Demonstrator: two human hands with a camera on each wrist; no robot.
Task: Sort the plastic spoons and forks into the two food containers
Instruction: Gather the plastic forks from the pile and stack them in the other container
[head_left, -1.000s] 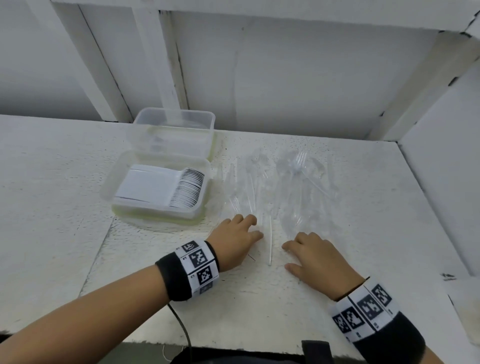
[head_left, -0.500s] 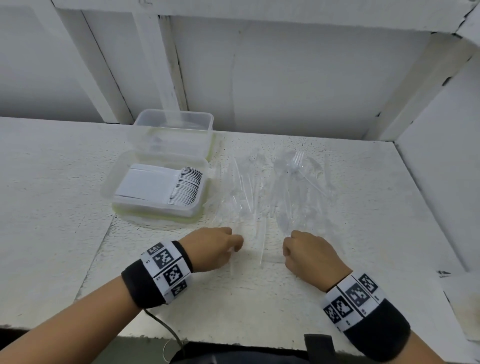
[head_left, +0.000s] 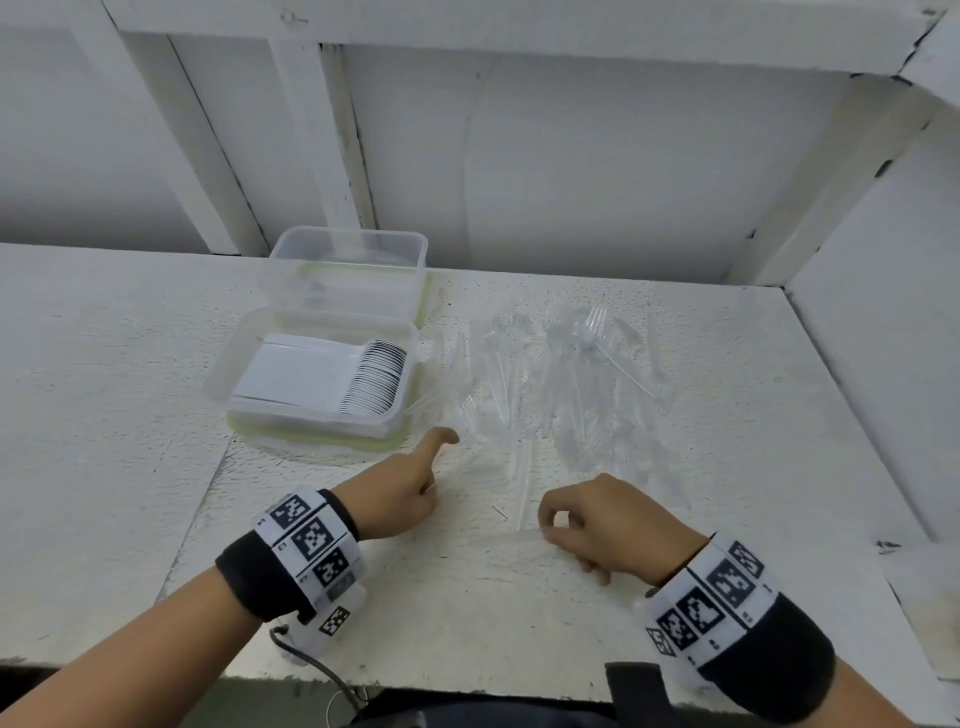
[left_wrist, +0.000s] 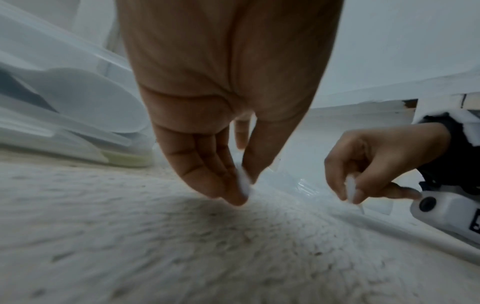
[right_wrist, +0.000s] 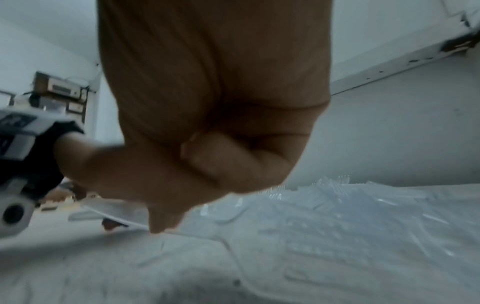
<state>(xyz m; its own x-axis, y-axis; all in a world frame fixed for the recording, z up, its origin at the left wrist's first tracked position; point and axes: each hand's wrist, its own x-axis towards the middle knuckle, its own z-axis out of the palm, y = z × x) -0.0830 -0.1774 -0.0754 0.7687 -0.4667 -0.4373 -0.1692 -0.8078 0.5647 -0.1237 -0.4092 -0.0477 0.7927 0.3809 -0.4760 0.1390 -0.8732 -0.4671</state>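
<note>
Clear plastic forks (head_left: 571, 395) lie in a loose pile on the white table (head_left: 130, 415). To its left stand two clear food containers. The near container (head_left: 223, 384) holds a row of white spoons (head_left: 363, 384); the far container (head_left: 348, 260) looks empty. My left hand (head_left: 428, 491) is in front of the near container, its thumb and fingers pinching the tip of a clear utensil (left_wrist: 244, 185), one finger stretched forward. My right hand (head_left: 550, 525) is in front of the pile and pinches another clear utensil (left_wrist: 350, 189) by its handle. I cannot tell fork from spoon.
A white wall with slanted beams (head_left: 311, 130) rises behind the table. A side panel (head_left: 883, 364) closes the right. The table's front edge (head_left: 467, 686) runs just behind my wrists. One clear utensil (head_left: 524, 483) lies alone between my hands.
Both hands drew back from the pile toward the front edge. Their fingers went from lying flat on the utensils to curled pinches, and the left hand shifted left.
</note>
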